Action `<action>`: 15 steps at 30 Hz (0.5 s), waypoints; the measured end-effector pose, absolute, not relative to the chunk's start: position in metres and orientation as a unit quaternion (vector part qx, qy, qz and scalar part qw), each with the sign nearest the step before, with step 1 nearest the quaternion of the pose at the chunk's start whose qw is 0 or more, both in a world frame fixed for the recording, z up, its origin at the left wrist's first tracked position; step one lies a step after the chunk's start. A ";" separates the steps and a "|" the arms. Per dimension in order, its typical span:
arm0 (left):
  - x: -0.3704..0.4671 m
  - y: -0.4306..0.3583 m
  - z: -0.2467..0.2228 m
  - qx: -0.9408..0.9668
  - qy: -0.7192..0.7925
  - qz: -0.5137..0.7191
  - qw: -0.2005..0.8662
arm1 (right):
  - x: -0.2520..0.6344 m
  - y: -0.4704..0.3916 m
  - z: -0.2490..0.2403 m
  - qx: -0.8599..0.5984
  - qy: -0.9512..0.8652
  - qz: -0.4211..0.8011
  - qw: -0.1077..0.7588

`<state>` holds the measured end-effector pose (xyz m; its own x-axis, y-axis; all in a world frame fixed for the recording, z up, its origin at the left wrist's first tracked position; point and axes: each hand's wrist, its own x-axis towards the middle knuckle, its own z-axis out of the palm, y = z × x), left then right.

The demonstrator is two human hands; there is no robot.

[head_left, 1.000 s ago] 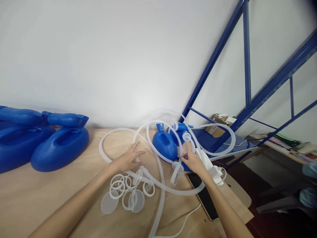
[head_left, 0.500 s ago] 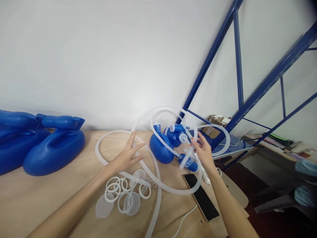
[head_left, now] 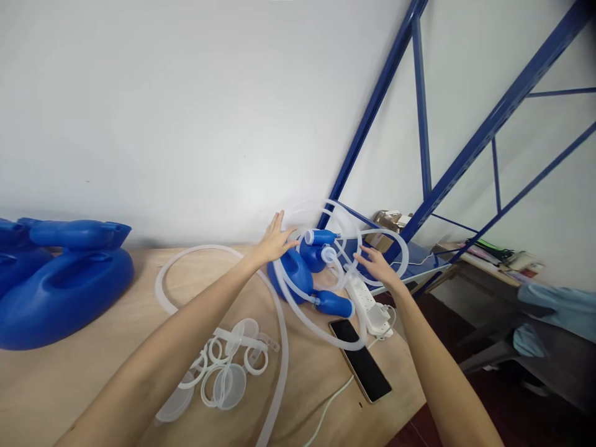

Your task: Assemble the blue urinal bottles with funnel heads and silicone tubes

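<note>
Coils of translucent white tubing (head_left: pixel 282 366) spread over the wooden table and around several blue bottles. My left hand (head_left: pixel 275 241) is above a blue bottle (head_left: pixel 298 277), its fingers spread, beside the upper loops of tubing. At the right side of the coils is my right hand (head_left: pixel 375 263), fingers apart, near the tubing; nothing shows in its grasp. A small blue bottle (head_left: pixel 333 304) lies in front, and another with a white end (head_left: pixel 320 237) rests farther back. White rings and clear discs (head_left: pixel 230 386) lie in a pile beside my left forearm.
Large blue bottles (head_left: pixel 69 292) stand at the left. A black phone (head_left: pixel 365 366) and a white power strip (head_left: pixel 369 304) lie at the right of the table. Beyond are a blue metal rack (head_left: pixel 421 112) and a chair (head_left: pixel 554 360).
The view has turned right. My left hand has moved right toward the bottles. My right hand has come away from the white pieces and tubing, which have dropped onto the bottles.
</note>
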<state>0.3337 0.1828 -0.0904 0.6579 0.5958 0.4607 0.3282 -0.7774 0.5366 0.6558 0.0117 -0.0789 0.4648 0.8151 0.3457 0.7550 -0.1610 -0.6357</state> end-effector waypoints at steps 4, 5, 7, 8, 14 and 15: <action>0.285 0.183 -0.107 0.902 0.260 0.279 0.205 | 0.611 -0.025 -0.099 -0.744 -0.562 0.044 0.358; 0.266 0.180 -0.111 0.907 0.256 0.263 0.204 | 0.593 -0.036 -0.100 -0.721 -0.593 0.049 0.355; 0.228 0.172 -0.120 0.918 0.253 0.222 0.207 | 0.555 -0.055 -0.102 -0.676 -0.651 0.067 0.338; 0.209 0.168 -0.125 0.922 0.257 0.199 0.210 | 0.535 -0.062 -0.103 -0.656 -0.680 0.086 0.316; 0.114 0.143 -0.152 0.916 0.315 0.038 0.244 | 0.476 -0.048 -0.126 -0.706 -0.703 -0.006 0.082; 0.104 0.139 -0.153 0.912 0.324 0.021 0.252 | 0.478 -0.040 -0.130 -0.727 -0.684 -0.019 0.055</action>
